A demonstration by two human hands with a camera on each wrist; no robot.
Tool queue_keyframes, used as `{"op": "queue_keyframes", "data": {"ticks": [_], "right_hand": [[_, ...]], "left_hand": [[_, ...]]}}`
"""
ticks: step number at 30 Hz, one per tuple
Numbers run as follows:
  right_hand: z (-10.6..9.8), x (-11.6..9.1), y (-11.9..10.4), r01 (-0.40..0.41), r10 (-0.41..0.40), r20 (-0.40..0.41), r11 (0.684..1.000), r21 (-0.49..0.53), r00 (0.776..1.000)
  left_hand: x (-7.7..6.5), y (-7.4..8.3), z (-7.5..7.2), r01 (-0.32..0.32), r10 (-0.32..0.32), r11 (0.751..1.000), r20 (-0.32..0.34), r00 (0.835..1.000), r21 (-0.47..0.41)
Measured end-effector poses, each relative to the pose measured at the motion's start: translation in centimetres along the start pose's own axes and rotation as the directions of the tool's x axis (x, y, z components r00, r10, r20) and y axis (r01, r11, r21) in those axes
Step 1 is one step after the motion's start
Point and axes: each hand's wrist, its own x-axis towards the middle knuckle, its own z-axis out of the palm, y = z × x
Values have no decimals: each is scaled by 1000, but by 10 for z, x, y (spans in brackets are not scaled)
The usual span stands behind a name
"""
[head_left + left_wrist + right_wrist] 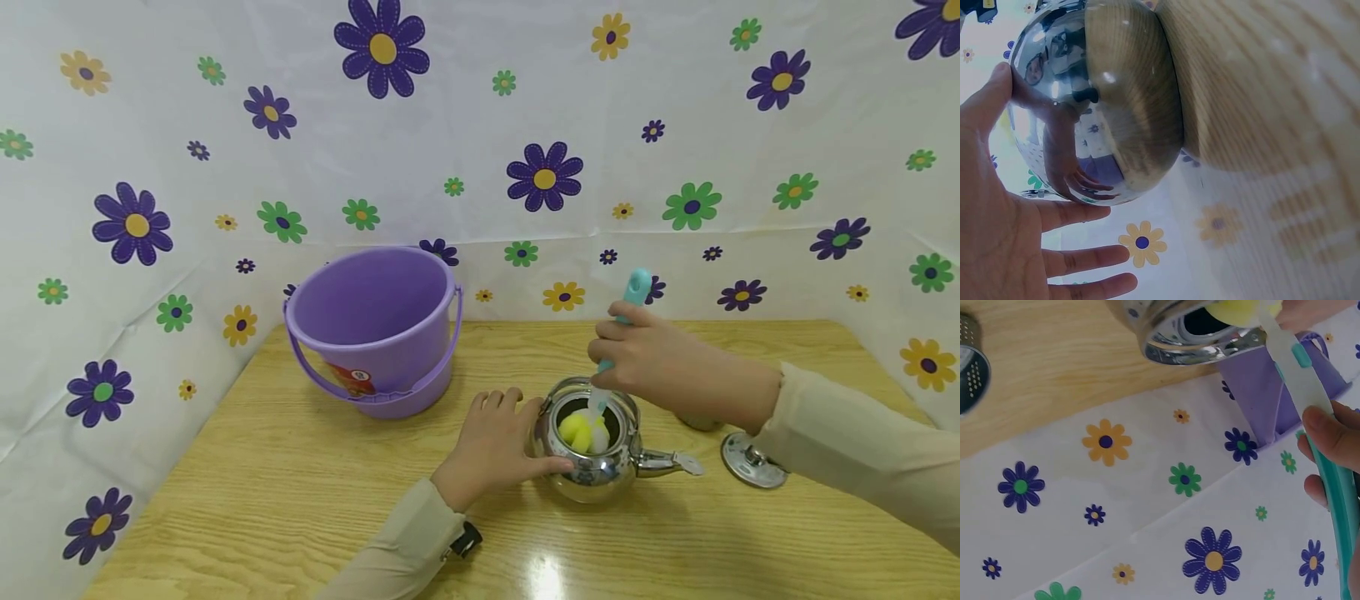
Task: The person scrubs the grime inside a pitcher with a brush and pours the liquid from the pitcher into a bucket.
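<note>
A shiny steel teapot (592, 479) stands uncovered on the wooden table, its spout toward the right. My left hand (495, 442) holds its body from the left, with thumb and index finger spread around it; in the left wrist view the other fingers (1088, 259) reach out past the metal. Above the opening, my right hand (641, 354) grips the turquoise handle (637, 287) of a sponge brush. Its yellow and white sponge head (577, 432) sits inside the teapot's mouth, and the brush's white neck (1294, 369) shows in the right wrist view.
To the left at the back stands a purple bucket (405, 358), its handle hanging down in front. A round steel lid (752, 460) lies right of the spout. A perforated steel strainer (972, 369) is nearby, mostly hidden by the right wrist in the head view. Behind hangs a flowered cloth (465, 125).
</note>
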Motion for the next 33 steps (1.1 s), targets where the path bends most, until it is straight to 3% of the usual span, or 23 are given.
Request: {"op": "queue_keyframes", "data": {"ticks": [5, 8, 14, 18, 28, 33], "right_hand": [[5, -13, -5, -93, 93, -4, 991, 101, 996], [10, -22, -10, -106, 111, -64, 991, 75, 992], [22, -35, -16, -39, 11, -255, 994, -104, 967], [27, -40, -17, 18, -77, -313, 982, -187, 947], [22, -38, -15, 108, -203, -263, 935, -337, 943], [14, -32, -12, 122, -205, -216, 932, -342, 955]], "left_hand": [[-1, 0, -1, -6, 6, 1000, 8, 1000, 1], [-1, 0, -1, -17, 17, 1000, 13, 1000, -5], [0, -1, -1, -27, 27, 1000, 14, 1000, -12], [0, 0, 0, -28, 28, 1000, 18, 999, -10], [-1, 0, 0, -27, 27, 1000, -13, 1000, 4], [-1, 0, 1, -32, 32, 999, -21, 999, 11]]}}
